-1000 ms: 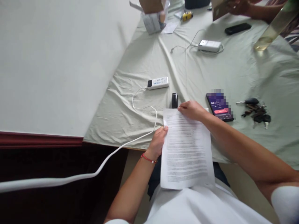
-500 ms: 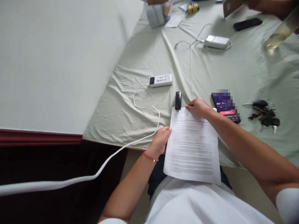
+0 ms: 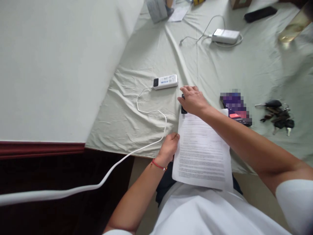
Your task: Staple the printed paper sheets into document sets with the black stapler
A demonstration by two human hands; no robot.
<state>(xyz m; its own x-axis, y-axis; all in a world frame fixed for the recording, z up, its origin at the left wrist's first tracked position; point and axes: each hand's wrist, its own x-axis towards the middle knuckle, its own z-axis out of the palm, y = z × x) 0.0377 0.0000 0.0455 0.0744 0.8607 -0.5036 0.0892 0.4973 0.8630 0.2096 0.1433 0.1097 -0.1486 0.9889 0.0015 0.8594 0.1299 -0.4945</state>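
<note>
Printed sheets of paper (image 3: 201,153) lie partly on the cloth-covered table and hang over its front edge toward my lap. My left hand (image 3: 170,145), with a red bracelet on its wrist, pinches the left edge of the paper. At the top left corner of the paper is a black stapler-like object (image 3: 184,109), upright in the view and partly covered. My right hand (image 3: 193,99) lies over it, thumb on its left side and fingers reaching past its far end.
A white power bank (image 3: 165,81) with a white cable sits beyond my left hand. To the right are a phone (image 3: 236,109) and a bunch of keys (image 3: 278,114). Farther back are another white device (image 3: 225,36), a black case (image 3: 260,14) and a bottle (image 3: 292,31).
My right hand has moved left and away from me, from the paper's top edge onto the black object. My left hand still holds the paper's edge. The view has shifted slightly.
</note>
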